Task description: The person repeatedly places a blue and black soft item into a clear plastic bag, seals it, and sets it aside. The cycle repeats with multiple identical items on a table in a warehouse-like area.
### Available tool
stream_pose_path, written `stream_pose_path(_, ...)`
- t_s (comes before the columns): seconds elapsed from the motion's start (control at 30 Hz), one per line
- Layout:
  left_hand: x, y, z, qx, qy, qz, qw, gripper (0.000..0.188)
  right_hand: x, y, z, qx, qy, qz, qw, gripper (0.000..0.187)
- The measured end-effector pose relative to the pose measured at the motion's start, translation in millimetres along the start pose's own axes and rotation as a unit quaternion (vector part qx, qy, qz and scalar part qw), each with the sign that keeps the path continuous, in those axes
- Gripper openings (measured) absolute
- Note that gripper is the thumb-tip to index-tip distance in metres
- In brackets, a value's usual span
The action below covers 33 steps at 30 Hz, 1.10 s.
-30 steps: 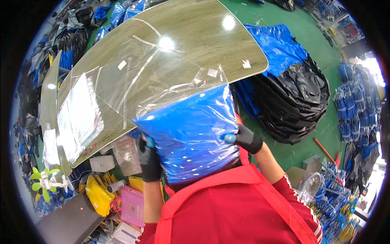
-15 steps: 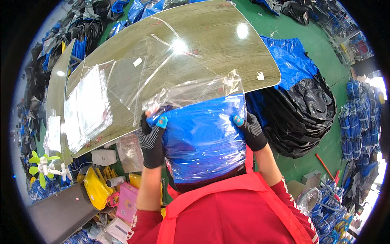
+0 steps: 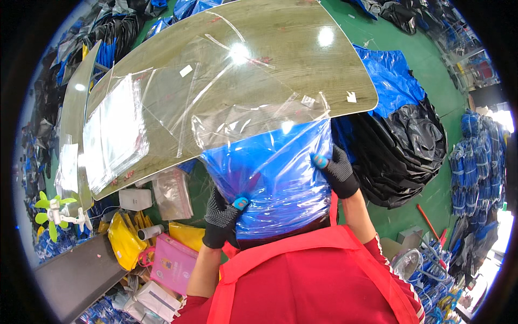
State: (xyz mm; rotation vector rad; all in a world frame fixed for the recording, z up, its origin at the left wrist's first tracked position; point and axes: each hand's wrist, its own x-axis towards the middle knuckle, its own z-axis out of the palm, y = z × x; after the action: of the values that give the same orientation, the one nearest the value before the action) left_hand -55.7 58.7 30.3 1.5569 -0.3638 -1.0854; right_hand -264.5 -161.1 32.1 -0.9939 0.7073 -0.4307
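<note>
A clear plastic bag [image 3: 253,127] with folded blue sheeting [image 3: 270,173] inside is held up against my body at the table's near edge. Its loose, see-through upper end lies over the tabletop. My left hand [image 3: 222,215], in a black dotted glove with a light blue thumb tip, grips the bag's lower left side. On the right side, higher up, my right hand [image 3: 340,171] in a matching glove has its thumb on the front and its fingers behind. The bag's underside is hidden.
A wood-grain table [image 3: 302,59] carries a stack of clear bags [image 3: 116,137] at its left. A blue and black heap [image 3: 396,146] stands on the green floor to the right. Yellow bags [image 3: 123,240], a pink bag [image 3: 171,264] and a small green fan [image 3: 54,213] are at lower left.
My left hand has slid from the bag's upper left corner down to its lower left side. The bag's left edge now slants, and my right hand has stayed nearly in place.
</note>
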Motion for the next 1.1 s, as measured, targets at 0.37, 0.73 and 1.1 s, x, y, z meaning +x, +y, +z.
stream_pose_path(0.37, -2, -35, -13, -0.023, 0.158, 0.051, 0.986, 0.015, 12, 8, -8, -0.096, 0.070, -0.120, 0.986, 0.039)
stream_pose_path(0.73, 28, -25, -18, 0.140, -0.070, 0.087, 0.984, 0.081, -21, 31, -10, 0.000, 0.001, 0.011, 1.000, 0.078)
stream_pose_path(1.1, 11, -34, -44, 0.138, -0.096, 0.050, 0.985, 0.058, -20, 15, 2, -0.238, -0.046, -0.092, 0.966, 0.084)
